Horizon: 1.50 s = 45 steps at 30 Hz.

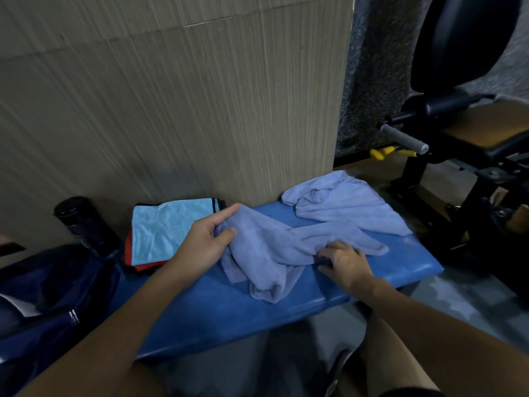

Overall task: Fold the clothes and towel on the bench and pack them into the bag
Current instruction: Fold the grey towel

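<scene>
A crumpled lavender towel (315,224) lies twisted across the blue padded bench (229,310). My left hand (209,242) pinches the towel's left end between thumb and fingers. My right hand (343,262) grips a bunched fold near the towel's middle. Left of the towel sits a folded stack of clothes (169,230), light blue on top with red and black pieces under it. A dark navy bag (54,296) stands open at the bench's left end.
A black bottle (86,224) lies behind the bag by the wood-panel wall (171,110). A black exercise machine with a grey handle (406,138) stands to the right. My knees are under the bench's front edge.
</scene>
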### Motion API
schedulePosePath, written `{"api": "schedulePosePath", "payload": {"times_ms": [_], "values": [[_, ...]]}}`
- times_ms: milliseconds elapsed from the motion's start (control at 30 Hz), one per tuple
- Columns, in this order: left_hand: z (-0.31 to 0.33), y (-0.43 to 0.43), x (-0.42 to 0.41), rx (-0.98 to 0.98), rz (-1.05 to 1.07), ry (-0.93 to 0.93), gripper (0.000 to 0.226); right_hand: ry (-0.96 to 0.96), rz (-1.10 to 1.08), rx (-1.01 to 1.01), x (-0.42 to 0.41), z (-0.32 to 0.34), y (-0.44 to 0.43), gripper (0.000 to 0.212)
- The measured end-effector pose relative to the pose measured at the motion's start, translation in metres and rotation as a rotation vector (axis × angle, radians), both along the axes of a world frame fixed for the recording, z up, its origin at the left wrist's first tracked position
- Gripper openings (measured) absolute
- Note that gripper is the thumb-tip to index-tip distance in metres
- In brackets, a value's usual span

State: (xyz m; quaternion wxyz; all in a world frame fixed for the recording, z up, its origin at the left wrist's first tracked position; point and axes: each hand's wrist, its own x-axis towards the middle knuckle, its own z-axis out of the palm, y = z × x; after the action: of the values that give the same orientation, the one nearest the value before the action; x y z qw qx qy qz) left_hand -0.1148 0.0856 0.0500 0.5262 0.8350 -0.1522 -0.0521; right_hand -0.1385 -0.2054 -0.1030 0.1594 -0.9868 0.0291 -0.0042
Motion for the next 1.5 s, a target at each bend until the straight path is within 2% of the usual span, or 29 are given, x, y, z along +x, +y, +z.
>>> {"api": "schedulePosePath", "payload": {"times_ms": [67,167,300,433,500,600,667,733,833,933,1033,1133,1200,1267,1400,1500], "values": [[-0.001,-0.001,-0.003,-0.002,-0.013,0.001,0.043,0.053,-0.034,-0.059,0.001,-0.003,0.007,0.028],[-0.002,0.001,-0.007,0.001,-0.023,-0.005,0.043,-0.021,-0.090,-0.058,0.003,-0.008,0.016,0.019],[0.003,0.008,-0.008,0.007,-0.011,-0.028,0.043,-0.147,-0.069,0.102,0.007,0.001,0.008,0.011],[0.006,0.009,-0.006,-0.041,0.025,-0.046,0.043,-0.267,-0.124,0.260,0.013,0.059,-0.023,0.010],[0.007,0.007,-0.007,-0.069,0.035,-0.059,0.043,-0.415,-0.218,0.329,0.022,0.092,-0.041,0.011],[0.005,0.003,-0.012,-0.102,0.050,-0.074,0.041,-0.571,-0.309,0.265,0.034,0.126,-0.057,0.010],[-0.006,0.003,-0.016,-0.081,0.034,-0.059,0.042,-0.462,-0.326,0.177,0.039,0.129,-0.054,0.015],[-0.025,0.006,-0.022,-0.035,0.029,-0.026,0.044,-0.300,-0.265,0.176,0.037,0.109,-0.048,0.020],[-0.057,0.016,-0.031,0.046,0.052,0.042,0.039,-0.108,-0.259,0.378,0.017,0.066,-0.034,0.012],[-0.080,0.023,-0.038,0.107,0.088,0.091,0.033,0.009,-0.281,0.356,-0.009,0.033,-0.023,0.023],[-0.096,0.024,-0.037,0.081,0.147,0.134,0.028,0.123,-0.319,0.328,-0.023,0.014,-0.015,0.021],[-0.104,0.021,-0.035,0.052,0.195,0.228,0.023,0.193,-0.313,0.262,-0.026,0.011,-0.008,0.033],[-0.110,0.018,-0.033,0.040,0.234,0.259,0.018,0.170,-0.361,0.223,-0.026,0.012,-0.002,0.028],[-0.115,0.014,-0.031,0.018,0.281,0.288,0.018,0.104,-0.377,0.276,-0.025,0.011,-0.001,0.027],[-0.115,0.003,-0.023,0.032,0.296,0.337,0.026,-0.073,-0.302,0.534,-0.022,0.023,-0.005,0.035],[-0.101,-0.003,-0.016,0.060,0.197,0.296,0.036,-0.110,-0.356,0.831,-0.023,0.044,-0.008,0.027]]}}
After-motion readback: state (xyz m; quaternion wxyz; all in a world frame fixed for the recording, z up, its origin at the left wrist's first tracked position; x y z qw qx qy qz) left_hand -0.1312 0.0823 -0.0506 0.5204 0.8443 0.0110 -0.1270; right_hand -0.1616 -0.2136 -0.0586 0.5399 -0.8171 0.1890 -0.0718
